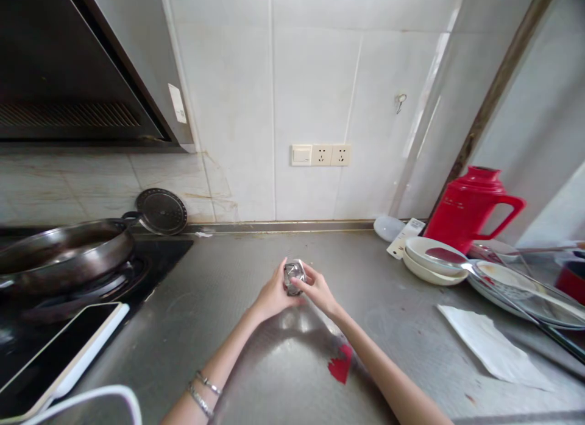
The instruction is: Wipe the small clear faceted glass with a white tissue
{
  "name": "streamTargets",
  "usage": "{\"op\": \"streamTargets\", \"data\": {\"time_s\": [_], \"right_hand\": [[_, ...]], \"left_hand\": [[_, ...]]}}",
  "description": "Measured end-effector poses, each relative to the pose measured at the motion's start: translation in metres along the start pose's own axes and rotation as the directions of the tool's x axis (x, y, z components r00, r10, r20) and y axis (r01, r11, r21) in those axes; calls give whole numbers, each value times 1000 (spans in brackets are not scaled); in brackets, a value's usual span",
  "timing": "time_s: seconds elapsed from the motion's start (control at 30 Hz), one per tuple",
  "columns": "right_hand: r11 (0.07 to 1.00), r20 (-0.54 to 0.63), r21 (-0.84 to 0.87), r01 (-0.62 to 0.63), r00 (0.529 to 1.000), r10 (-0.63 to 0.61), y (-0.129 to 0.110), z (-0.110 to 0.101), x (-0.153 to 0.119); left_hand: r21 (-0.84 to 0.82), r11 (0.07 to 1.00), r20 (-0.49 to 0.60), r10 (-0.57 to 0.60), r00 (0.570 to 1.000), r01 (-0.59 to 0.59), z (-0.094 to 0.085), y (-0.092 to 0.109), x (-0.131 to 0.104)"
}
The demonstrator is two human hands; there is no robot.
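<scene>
Both hands are closed around a small shiny silver object (294, 276) with a dark, glassy, watch-like face; its exact kind is hard to make out. My left hand (276, 292) grips its left side, fingers curled around it. From the right, my right hand (320, 291) holds the other side, its thumb lying across the front. The object is upright just above the steel counter (219, 279), at about the middle. Below the hands, nearer to me, a torn red scrap (340, 364) lies on the counter.
A steel pan (68, 254) sits on the black stove at left, with a phone (64, 358) and white cable nearer me. At right stand a red thermos (470, 209), stacked bowls (432, 273) and plates with utensils; a white napkin (493, 346) lies in front. The range hood (91, 66) overhangs upper left.
</scene>
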State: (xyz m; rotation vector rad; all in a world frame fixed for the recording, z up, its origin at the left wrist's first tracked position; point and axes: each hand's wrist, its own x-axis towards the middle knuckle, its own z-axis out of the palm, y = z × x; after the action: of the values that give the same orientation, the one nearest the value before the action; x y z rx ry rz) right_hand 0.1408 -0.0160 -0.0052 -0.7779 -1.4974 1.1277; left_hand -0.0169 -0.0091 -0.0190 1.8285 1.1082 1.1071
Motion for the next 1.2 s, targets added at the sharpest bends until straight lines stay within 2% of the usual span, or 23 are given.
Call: {"op": "streamTargets", "data": {"time_s": [0.13, 0.23, 0.33, 0.43, 0.5, 0.57, 0.7, 0.8, 0.93, 1.03, 1.1, 1.2], "right_hand": [[998, 28, -55, 9, 1000, -8, -3, 5, -2], [977, -3, -215, 14, 1000, -15, 2, 6, -4], [874, -3, -475, 102, 993, -117, 8, 3, -8], [724, 103, -637, 264, 960, -260, 9, 0, -12], [672, 155, -661, 335, 937, -314, 8, 0, -14], [663, 158, -661, 351, 929, -334, 7, 1, -14], [753, 30, -619, 224, 965, -262, 10, -1, -11], [788, -40, -594, 165, 972, -234, 12, -3, -9], [709, 64, -627, 322, 929, -365, 9, -1, -13], [650, 152, -640, 409, 897, -415, 7, 1, -16], [666, 137, -639, 385, 909, -394, 8, 1, -16], [726, 35, -632, 270, 947, -321, 12, -2, -11]], "left_hand": [[29, 997, 0, 65, 998, -65, 3, 1, 1], [-13, 999, -14, 44, 999, -44, 4, -2, 3], [-69, 998, -47, 7, 999, -11, 5, -7, 6], [-147, 989, -68, -6, 998, -4, 5, -9, 7], [-188, 982, -60, -6, 998, -5, 5, -6, 7], [-186, 982, -42, 2, 999, -10, 5, 0, 5], [-158, 986, 12, 58, 998, -55, 9, 8, 1], [-135, 989, -25, 59, 998, -61, 10, 7, 1], [-156, 988, -87, -4, 996, -9, 7, 3, 6], [-175, 984, -97, 16, 995, -33, 5, 3, 6], [-150, 987, -84, 44, 996, -56, 6, 4, 5], [-101, 991, -50, 78, 996, -83, 8, 4, 3]]}}
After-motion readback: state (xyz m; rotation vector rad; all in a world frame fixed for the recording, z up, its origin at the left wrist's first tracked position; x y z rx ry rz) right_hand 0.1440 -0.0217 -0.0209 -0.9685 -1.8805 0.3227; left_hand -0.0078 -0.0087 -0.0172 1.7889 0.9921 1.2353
